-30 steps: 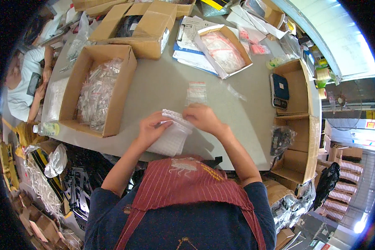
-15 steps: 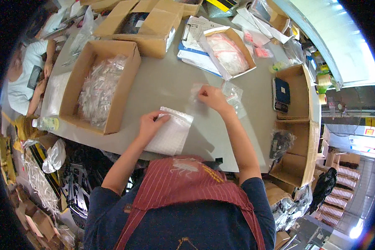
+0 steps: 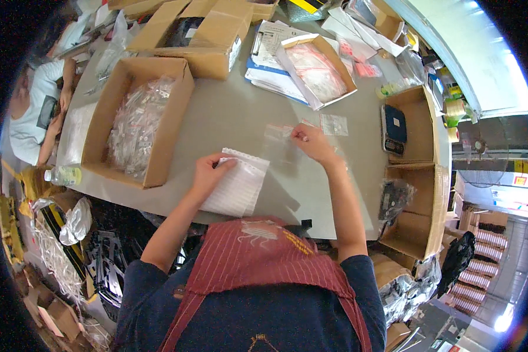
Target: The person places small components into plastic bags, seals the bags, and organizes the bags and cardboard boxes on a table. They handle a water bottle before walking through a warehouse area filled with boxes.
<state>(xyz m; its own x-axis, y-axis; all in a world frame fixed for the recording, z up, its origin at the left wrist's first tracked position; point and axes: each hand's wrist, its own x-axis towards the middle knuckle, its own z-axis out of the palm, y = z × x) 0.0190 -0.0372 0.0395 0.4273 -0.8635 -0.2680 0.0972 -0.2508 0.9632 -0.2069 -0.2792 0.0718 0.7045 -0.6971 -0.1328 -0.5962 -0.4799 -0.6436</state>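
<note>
My left hand (image 3: 212, 176) is closed, thumb and fingers pinching the top edge of a white, dimpled, translucent packet (image 3: 239, 189) that lies on the table near me. To its right, my right hand (image 3: 312, 143) is closed in a pinch at the upper right corner of a clear zip bag (image 3: 277, 145), which looks empty and flat. Just beyond that hand lies a small clear zip bag with a few small parts (image 3: 334, 124). More clear plastic shows beside my right wrist, partly hidden by it.
A cardboard box (image 3: 179, 111) full of small bagged parts stands at left. A shallow white box (image 3: 349, 88) of clear bags sits beside a clipboard (image 3: 270, 44) at the back. At right, a scale (image 3: 395, 130) stands by cardboard boxes. Another person (image 3: 32, 126) sits at far left.
My right hand has moved right and slightly toward me, drawing the clear bag's corner along. The small bag of parts now shows beyond the hand. My left hand stays on the packet.
</note>
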